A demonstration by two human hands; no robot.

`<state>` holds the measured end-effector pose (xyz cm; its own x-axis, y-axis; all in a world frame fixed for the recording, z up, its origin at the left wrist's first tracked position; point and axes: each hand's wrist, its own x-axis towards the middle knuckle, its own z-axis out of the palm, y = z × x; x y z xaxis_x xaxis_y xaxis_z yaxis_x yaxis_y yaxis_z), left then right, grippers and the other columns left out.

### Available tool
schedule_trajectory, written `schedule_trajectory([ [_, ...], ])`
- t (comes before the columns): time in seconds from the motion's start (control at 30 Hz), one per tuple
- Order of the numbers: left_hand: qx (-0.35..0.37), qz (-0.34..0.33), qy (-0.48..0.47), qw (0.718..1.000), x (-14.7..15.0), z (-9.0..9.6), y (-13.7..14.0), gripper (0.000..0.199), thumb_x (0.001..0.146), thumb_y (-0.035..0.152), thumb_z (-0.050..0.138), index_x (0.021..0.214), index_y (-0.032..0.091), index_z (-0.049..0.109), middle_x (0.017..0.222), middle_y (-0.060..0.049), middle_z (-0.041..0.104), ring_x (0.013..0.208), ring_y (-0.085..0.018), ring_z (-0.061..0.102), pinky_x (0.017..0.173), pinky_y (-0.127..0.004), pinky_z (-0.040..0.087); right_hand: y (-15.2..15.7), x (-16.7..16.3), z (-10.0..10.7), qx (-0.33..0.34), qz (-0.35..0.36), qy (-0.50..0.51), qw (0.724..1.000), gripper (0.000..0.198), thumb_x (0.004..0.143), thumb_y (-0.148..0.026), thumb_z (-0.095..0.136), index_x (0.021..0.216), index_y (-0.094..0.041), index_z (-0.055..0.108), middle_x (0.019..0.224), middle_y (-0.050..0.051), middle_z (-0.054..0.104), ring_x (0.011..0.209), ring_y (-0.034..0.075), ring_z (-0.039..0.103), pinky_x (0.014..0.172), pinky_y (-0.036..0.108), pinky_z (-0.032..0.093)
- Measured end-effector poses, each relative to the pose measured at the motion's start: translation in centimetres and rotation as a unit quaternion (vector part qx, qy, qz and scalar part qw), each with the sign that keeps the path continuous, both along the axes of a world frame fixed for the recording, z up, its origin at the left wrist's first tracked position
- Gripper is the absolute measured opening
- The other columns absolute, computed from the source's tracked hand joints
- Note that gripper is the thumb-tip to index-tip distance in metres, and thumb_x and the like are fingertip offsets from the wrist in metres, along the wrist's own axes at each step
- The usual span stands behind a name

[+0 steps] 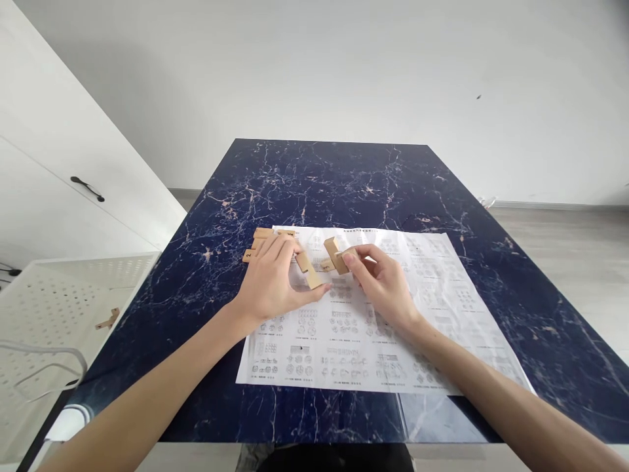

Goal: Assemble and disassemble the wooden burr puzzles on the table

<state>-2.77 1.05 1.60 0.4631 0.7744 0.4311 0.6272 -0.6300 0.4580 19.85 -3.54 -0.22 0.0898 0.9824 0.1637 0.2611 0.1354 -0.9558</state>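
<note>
My left hand (270, 278) is closed on a notched wooden puzzle piece (308, 270), gripped at its ends between thumb and fingers. My right hand (381, 275) pinches a few joined wooden puzzle pieces (336, 257), one of them sticking upward and one marked with a number. A small gap lies between what the two hands hold. Both hands are over a white printed instruction sheet (339, 360) covered in small diagrams. Behind my left hand lie several loose wooden pieces (263, 235), partly hidden by the fingers; a 2 shows on one.
The sheet lies on a dark blue marble-patterned table (314, 177). To the left stands a white perforated surface (54, 314) with a small wooden piece (108, 319) and a white cable (44, 349). A white cabinet (63, 131) is beyond it.
</note>
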Motion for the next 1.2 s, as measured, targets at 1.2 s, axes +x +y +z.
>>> schedule_trajectory([
  [1.2, 0.19, -0.09, 0.161, 0.964, -2.9, 0.1, 2.8, 0.028, 0.094, 0.041, 0.077, 0.108, 0.017, 0.071, 0.136, -0.02, 0.066, 0.135, -0.043, 0.053, 0.11, -0.064, 0.048, 0.1, 0.1, 0.5, -0.053, -0.012, 0.041, 0.998, 0.039, 0.1, -0.059, 0.066, 0.097, -0.021, 0.068, 0.067, -0.002, 0.052, 0.056, 0.013, 0.041, 0.049, 0.029, 0.028],
])
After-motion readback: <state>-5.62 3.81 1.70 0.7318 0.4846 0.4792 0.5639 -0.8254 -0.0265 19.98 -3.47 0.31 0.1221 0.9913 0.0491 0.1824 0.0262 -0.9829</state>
